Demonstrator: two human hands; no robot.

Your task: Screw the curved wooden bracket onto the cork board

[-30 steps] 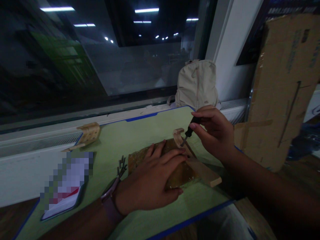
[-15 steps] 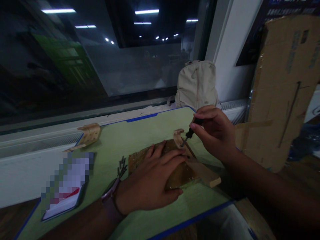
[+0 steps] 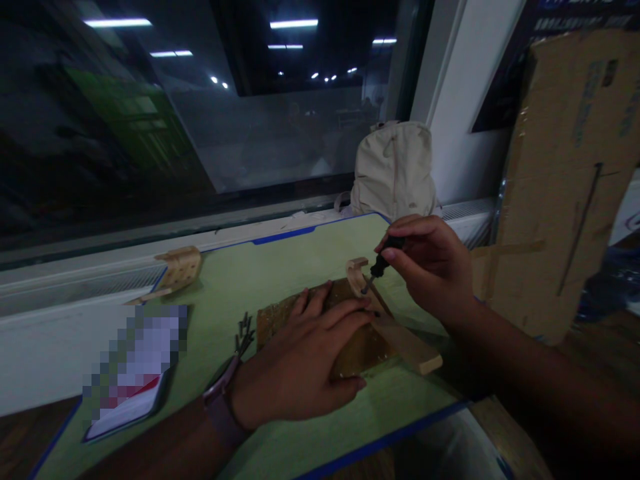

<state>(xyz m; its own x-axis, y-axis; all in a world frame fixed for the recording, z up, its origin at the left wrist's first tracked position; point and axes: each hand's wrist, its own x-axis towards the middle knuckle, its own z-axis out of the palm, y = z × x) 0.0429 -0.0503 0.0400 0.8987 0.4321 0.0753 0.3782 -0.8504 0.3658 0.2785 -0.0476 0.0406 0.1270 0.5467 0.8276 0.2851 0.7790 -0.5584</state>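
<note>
In my right hand (image 3: 430, 263) is a screwdriver (image 3: 381, 265) with a black handle, gripped between thumb and fingers. Its shaft slants down to a wooden piece (image 3: 413, 347) with a hooked end; whether the tip meets a screw there is too small to tell. My left hand (image 3: 310, 347) lies flat with fingers stretched out over a brown, tape-wrapped slab (image 3: 360, 357), fingertips at the edge of the wooden piece. The wooden piece rests across the slab's right side. Several screws (image 3: 243, 333) lie in a small pile left of the slab.
A green tabletop (image 3: 240, 273) with blue edging carries everything. On the left lies a phone-like flat object (image 3: 135, 380), partly blurred out. Another wooden part (image 3: 180, 270) with holes sits at the far left edge. Behind stand a beige backpack (image 3: 393, 170) and a large cardboard box (image 3: 565, 187).
My right hand has turned slightly around the screwdriver handle and sits a little lower. My left hand, the slab and the wooden piece have stayed put.
</note>
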